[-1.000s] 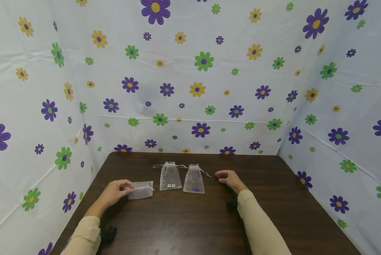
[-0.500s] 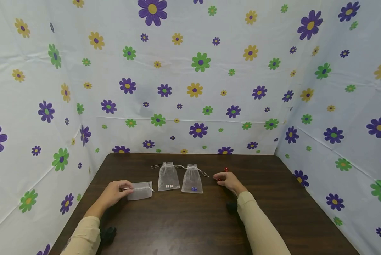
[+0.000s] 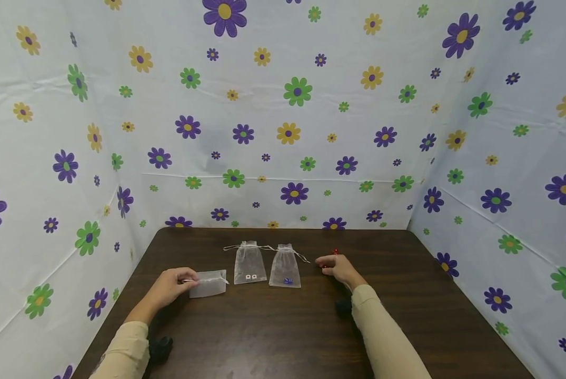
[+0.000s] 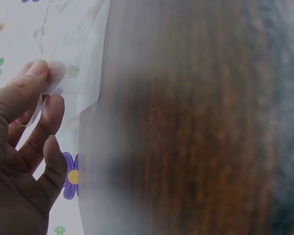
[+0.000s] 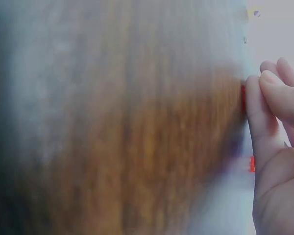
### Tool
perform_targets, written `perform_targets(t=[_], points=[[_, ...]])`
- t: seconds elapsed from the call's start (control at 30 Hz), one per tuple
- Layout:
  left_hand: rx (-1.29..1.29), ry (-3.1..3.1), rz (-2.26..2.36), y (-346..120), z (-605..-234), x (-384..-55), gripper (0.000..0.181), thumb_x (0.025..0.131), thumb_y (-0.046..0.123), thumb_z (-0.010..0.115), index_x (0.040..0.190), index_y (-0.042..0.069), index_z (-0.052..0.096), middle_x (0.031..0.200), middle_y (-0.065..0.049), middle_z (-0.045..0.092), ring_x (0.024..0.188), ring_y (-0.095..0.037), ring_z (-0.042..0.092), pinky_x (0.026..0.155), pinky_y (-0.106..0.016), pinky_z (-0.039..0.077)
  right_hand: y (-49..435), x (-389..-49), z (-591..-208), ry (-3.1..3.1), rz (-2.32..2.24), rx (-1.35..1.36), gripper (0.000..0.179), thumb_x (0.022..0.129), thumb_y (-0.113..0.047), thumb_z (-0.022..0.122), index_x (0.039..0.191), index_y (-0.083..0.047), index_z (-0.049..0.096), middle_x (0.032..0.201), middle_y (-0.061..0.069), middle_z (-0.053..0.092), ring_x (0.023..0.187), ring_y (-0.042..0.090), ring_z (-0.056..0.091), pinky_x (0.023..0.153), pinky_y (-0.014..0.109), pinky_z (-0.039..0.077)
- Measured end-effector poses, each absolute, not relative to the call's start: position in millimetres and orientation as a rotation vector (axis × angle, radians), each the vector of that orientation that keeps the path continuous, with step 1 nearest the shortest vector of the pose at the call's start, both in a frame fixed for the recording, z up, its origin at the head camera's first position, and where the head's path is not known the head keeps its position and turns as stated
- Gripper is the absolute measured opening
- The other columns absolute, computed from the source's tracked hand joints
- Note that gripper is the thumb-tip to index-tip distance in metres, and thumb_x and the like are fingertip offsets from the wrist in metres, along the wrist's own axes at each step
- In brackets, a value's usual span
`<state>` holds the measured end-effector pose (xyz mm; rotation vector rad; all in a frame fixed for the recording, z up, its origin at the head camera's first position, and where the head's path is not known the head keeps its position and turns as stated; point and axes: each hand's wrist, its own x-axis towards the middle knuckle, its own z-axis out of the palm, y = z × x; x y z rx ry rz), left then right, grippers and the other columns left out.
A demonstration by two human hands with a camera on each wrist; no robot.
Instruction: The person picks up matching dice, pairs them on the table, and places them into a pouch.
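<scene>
My left hand (image 3: 166,288) pinches the edge of a sheer white drawstring bag (image 4: 81,49) between thumb and fingers. A thin white cord loops by those fingers. My right hand (image 3: 340,269) has thumb and fingers closed around a small red die (image 3: 324,266), mostly hidden by the fingertips; in the right wrist view its red edge shows beside the thumb. A second red die (image 3: 336,251) lies just behind this hand. Between the hands lie two more sheer bags: the left bag (image 3: 249,262) contains small white dice (image 3: 251,277), the right bag (image 3: 284,266) blue dice (image 3: 288,281).
Everything lies on a dark brown wooden table (image 3: 264,337). White flower-print cloth (image 3: 283,105) hangs behind it and along both sides. Black devices sit under both wrists. The white cords (image 3: 269,248) of the middle bags stretch out beside their necks.
The head view has shifted slightly. My right fingers have moved a little with the red die, uncovering more of the second die behind. My left hand and its bag have hardly moved.
</scene>
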<state>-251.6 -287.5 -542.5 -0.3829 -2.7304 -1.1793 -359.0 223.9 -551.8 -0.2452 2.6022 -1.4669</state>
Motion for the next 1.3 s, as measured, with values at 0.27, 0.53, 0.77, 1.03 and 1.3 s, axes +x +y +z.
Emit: perform_targets(t=[0.27,0.53,0.77,1.03,1.3], points=[[-0.364,-2.742,-1.17,-286,-542,-251,0.006,0.089,0.013,0.078,0.094,0.014,0.074,0.093,-0.001,0.074,0.082,-0.014,0.064,0.07,-0.027,0.053,227,-358,-549,2.558,-1.492,-0.273,0.036,0.094,0.009,0.064,0.126,-0.005,0.071,0.123,0.013,0.068,0.117,0.031,0.06,0.102,0.049,0.047],[-0.382,-2.736,-1.142,-290,-543,-250,0.007,0.089,0.015,0.078,0.095,0.015,0.074,0.094,0.001,0.074,0.082,-0.012,0.064,0.07,-0.027,0.053,236,-363,-539,2.571,-1.542,-0.322,0.037,0.097,0.009,0.06,0.132,0.0,0.064,0.131,0.02,0.064,0.124,0.037,0.057,0.106,0.054,0.042],[-0.38,-2.734,-1.13,-288,-541,-251,0.007,0.089,0.016,0.079,0.095,0.015,0.074,0.095,0.0,0.074,0.083,-0.014,0.066,0.07,-0.028,0.053,251,-372,-531,2.744,-1.574,-0.237,0.028,0.099,0.001,0.062,0.127,0.004,0.065,0.127,0.023,0.064,0.115,0.037,0.059,0.104,0.054,0.045],[-0.397,-2.718,-1.138,-292,-541,-252,0.006,0.09,0.015,0.078,0.095,0.015,0.074,0.096,0.0,0.073,0.085,-0.011,0.066,0.071,-0.027,0.054,267,-391,-532,2.8,-1.482,-0.149,0.032,0.097,0.003,0.063,0.129,0.002,0.064,0.126,0.022,0.062,0.101,0.031,0.059,0.094,0.047,0.051],[-0.376,-2.705,-1.129,-295,-542,-249,0.007,0.089,0.014,0.078,0.095,0.015,0.074,0.095,0.0,0.073,0.083,-0.012,0.065,0.071,-0.027,0.054,269,-400,-540,2.838,-1.382,-0.144,0.032,0.096,0.004,0.063,0.128,0.002,0.064,0.126,0.025,0.061,0.1,0.034,0.059,0.086,0.046,0.051]])
